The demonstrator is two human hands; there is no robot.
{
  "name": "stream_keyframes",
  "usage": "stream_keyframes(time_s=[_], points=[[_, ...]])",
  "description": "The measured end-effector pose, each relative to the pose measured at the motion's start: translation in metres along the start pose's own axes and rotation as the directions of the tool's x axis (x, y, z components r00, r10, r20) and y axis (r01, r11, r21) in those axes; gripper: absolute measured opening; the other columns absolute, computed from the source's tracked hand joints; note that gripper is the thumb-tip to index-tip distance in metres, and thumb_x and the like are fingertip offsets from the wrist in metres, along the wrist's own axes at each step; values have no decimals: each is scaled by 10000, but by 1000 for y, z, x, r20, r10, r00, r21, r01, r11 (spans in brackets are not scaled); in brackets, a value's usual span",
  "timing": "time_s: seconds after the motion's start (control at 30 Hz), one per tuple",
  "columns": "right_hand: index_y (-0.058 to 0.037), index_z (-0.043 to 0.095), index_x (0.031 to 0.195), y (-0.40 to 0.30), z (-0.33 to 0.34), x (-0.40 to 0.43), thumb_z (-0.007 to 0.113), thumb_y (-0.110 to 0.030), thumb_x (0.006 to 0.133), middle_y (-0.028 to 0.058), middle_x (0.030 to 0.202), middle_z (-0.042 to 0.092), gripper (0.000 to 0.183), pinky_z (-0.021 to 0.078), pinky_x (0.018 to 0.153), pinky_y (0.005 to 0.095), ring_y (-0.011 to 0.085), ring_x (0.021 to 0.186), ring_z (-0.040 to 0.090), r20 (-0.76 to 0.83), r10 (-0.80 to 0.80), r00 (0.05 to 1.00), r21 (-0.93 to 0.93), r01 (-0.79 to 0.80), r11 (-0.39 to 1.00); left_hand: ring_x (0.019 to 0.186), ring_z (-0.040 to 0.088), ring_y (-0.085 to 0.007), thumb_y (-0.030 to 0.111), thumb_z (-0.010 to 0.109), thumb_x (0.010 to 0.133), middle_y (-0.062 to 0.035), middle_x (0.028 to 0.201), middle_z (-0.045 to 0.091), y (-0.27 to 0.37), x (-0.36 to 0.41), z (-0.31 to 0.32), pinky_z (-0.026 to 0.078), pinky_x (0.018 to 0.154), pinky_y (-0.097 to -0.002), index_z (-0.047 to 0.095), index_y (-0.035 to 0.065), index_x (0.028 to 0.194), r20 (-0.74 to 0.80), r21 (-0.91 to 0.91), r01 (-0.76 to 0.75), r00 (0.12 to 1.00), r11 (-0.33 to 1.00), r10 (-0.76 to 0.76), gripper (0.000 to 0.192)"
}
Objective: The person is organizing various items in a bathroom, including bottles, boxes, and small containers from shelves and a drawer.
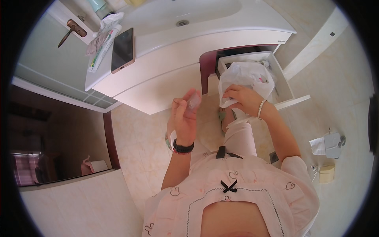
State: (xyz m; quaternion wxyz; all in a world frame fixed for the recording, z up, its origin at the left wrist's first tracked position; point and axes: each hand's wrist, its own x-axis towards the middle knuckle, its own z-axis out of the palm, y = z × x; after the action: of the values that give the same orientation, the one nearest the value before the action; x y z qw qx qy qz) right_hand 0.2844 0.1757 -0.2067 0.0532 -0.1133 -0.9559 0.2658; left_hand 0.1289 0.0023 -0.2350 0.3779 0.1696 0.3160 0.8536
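Note:
My left hand (187,114), with a black band on its wrist, holds a small clear plastic packet or case (194,101) between thumb and fingers in front of the vanity cabinet. What is inside the packet cannot be told. To its right, my right hand (244,100), with a pale bangle, rests at the near edge of a white plastic bag (247,74), its fingers on the bag's opening. The bag sits in a pulled-out white drawer (285,83). Small items, one with a pink mark, show at the bag's right side.
A smartphone (123,50) and a toothpaste tube (104,50) lie on the counter's left edge, beside the washbasin (204,14). A door with a bronze handle (71,31) stands at left. At right are a paper holder (332,145) and a yellow container (327,174).

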Motion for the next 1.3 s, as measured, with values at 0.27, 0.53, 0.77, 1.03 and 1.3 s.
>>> stream_keyframes(time_s=[0.27, 0.53, 0.77, 1.03, 1.3], points=[[-78, 560, 1176, -6, -8, -5, 773, -159, 678, 86, 1195, 533, 547, 466, 874, 370, 304, 1043, 550, 7, 58, 998, 41, -58, 997, 1282, 408, -353, 220, 443, 892, -227, 1332, 451, 7, -5, 9, 376, 1062, -399, 476, 37, 1113, 96, -136, 41, 995, 990, -29, 289], [-77, 585, 1151, -21, -25, -9, 806, -221, 665, 102, 1196, 550, 553, 470, 871, 381, 324, 1046, 555, -201, -30, 979, 31, 37, 999, 1279, 412, -321, 362, 394, 949, -212, 1315, 468, 8, -7, 15, 373, 1065, -390, 493, 20, 1107, 61, -279, 187, 982, 942, -177, 389], [-72, 550, 1199, -53, -18, -5, 803, -278, 667, 130, 1177, 535, 624, 473, 848, 381, 326, 1046, 543, -389, -128, 912, 238, 234, 942, 1270, 415, -335, 327, 401, 953, -198, 1338, 440, -4, -5, 25, 365, 1058, -436, 489, 35, 1140, 159, -241, 187, 976, 952, -152, 358], [-102, 518, 1255, -49, -14, -7, 782, -145, 675, 107, 1176, 527, 638, 494, 843, 355, 259, 985, 575, -329, -112, 938, 291, 214, 933, 1264, 411, -323, -61, 553, 829, -184, 1411, 311, -14, -7, 26, 401, 1019, -421, 329, 70, 1291, 391, 305, -221, 916, 926, 90, 530], [-96, 552, 1205, -46, -11, -17, 738, -78, 736, 95, 1083, 569, 506, 524, 773, 328, 231, 858, 628, -362, 69, 929, 531, 145, 835, 1260, 414, -296, -129, 506, 835, -182, 1421, 289, -21, -12, 39, 448, 958, -362, 240, 78, 1366, 378, 321, -173, 925, 931, 41, 629]])
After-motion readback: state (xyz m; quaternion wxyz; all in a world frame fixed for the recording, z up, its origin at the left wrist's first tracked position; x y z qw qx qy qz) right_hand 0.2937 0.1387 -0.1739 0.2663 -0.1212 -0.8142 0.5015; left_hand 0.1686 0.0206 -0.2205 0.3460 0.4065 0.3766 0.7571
